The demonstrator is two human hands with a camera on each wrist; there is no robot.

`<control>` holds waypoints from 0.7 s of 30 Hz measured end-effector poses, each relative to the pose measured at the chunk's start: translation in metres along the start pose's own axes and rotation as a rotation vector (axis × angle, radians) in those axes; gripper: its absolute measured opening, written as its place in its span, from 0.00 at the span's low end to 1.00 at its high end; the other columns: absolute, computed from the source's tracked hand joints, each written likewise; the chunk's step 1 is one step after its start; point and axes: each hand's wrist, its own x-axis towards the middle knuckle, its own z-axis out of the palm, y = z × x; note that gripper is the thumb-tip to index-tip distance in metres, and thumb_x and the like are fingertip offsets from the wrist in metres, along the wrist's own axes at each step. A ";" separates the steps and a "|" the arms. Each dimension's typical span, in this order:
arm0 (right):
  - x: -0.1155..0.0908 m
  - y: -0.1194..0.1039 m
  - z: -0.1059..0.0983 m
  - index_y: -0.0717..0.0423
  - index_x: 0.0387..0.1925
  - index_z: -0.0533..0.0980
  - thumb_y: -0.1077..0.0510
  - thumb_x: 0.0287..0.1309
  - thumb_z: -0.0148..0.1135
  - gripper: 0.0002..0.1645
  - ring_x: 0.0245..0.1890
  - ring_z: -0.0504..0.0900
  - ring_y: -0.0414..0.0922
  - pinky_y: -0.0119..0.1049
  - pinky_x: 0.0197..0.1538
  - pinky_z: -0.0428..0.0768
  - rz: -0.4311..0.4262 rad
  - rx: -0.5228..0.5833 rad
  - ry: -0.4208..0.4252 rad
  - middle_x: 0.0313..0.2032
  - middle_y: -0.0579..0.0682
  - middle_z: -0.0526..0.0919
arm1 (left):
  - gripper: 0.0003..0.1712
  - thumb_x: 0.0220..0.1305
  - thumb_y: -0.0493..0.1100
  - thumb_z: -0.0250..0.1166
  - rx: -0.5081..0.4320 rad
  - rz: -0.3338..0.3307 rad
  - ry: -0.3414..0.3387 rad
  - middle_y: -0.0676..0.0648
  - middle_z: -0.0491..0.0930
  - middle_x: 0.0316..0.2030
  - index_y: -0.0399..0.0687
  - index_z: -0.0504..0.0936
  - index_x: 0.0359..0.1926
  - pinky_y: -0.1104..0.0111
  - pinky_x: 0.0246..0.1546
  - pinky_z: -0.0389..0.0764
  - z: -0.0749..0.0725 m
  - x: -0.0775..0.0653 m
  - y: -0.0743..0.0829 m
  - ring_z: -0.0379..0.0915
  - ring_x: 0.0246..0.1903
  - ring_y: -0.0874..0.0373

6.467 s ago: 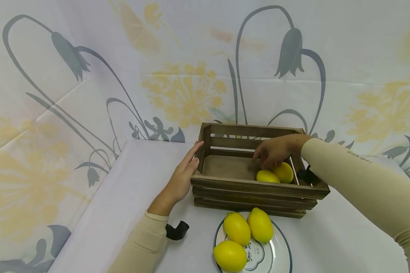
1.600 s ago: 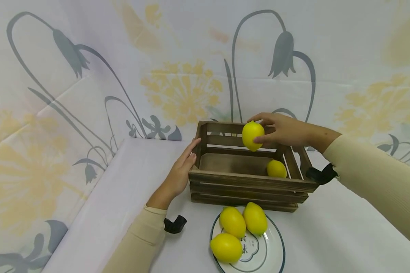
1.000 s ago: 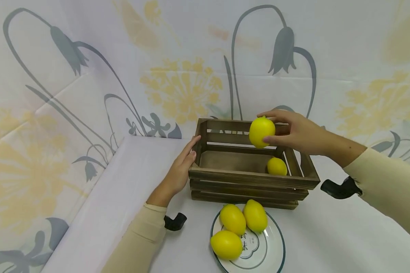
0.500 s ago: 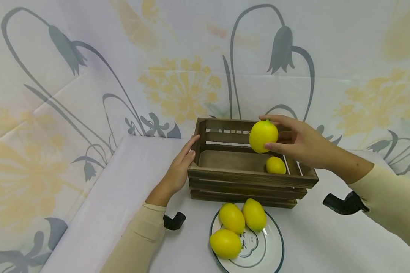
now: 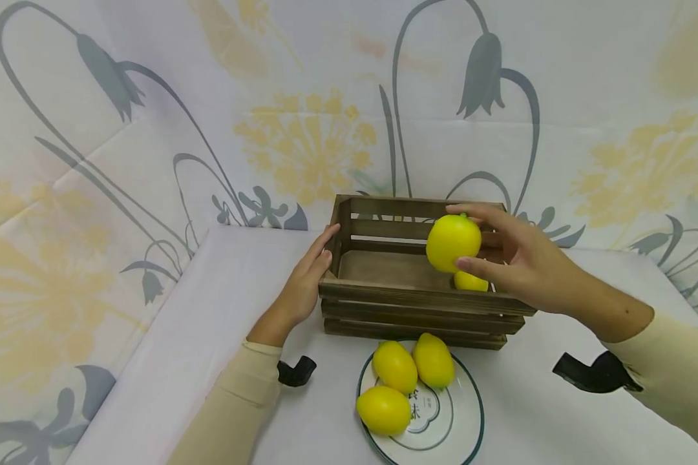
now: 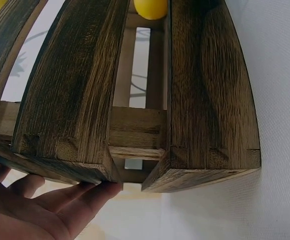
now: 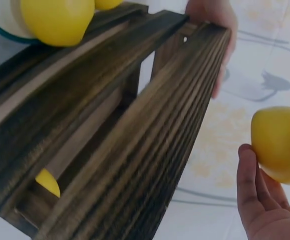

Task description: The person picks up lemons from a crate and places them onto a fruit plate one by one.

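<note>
My right hand (image 5: 535,265) pinches a yellow lemon (image 5: 450,242) between thumb and fingers, lifted above the right part of a brown slatted wooden crate (image 5: 407,294). Behind it, inside the crate, a second lemon (image 5: 471,282) lies near the right end, partly hidden. My left hand (image 5: 302,284) rests on the crate's left end; in the left wrist view its fingers (image 6: 92,200) lie nearly straight along the slats. Held clear of the wood, the lemon (image 7: 279,145) shows at the edge of the right wrist view.
In front of the crate stands a white plate (image 5: 468,413) with a dark rim. Three lemons (image 5: 384,411) lie on its left and far side. A floral cloth (image 5: 302,129) hangs behind the crate, above the white tabletop (image 5: 221,290).
Earlier my right hand was down in the crate by two yellow fruits. It has lifted one out, then moved it right and nearer to me. The left hand has stayed at the crate's end.
</note>
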 end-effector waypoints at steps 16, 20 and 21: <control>-0.023 0.002 0.013 0.51 0.72 0.64 0.73 0.56 0.67 0.44 0.45 0.85 0.37 0.28 0.46 0.84 -0.055 0.031 0.025 0.58 0.39 0.75 | 0.29 0.81 0.50 0.35 0.018 -0.001 0.003 0.55 0.46 0.79 0.59 0.51 0.79 0.47 0.77 0.44 0.000 0.001 0.004 0.37 0.79 0.55; -0.032 0.000 0.019 0.52 0.73 0.63 0.73 0.57 0.67 0.44 0.47 0.85 0.36 0.30 0.46 0.85 -0.033 0.063 0.020 0.59 0.39 0.74 | 0.29 0.81 0.50 0.35 0.022 -0.008 0.004 0.55 0.46 0.79 0.60 0.52 0.79 0.47 0.77 0.44 0.000 0.001 0.005 0.37 0.79 0.55; -0.034 0.000 0.020 0.51 0.73 0.63 0.73 0.57 0.67 0.45 0.47 0.85 0.36 0.30 0.47 0.85 -0.029 0.075 0.021 0.59 0.40 0.74 | 0.29 0.81 0.50 0.35 0.022 -0.008 0.004 0.55 0.45 0.79 0.60 0.52 0.79 0.47 0.77 0.43 0.000 0.001 0.005 0.37 0.79 0.55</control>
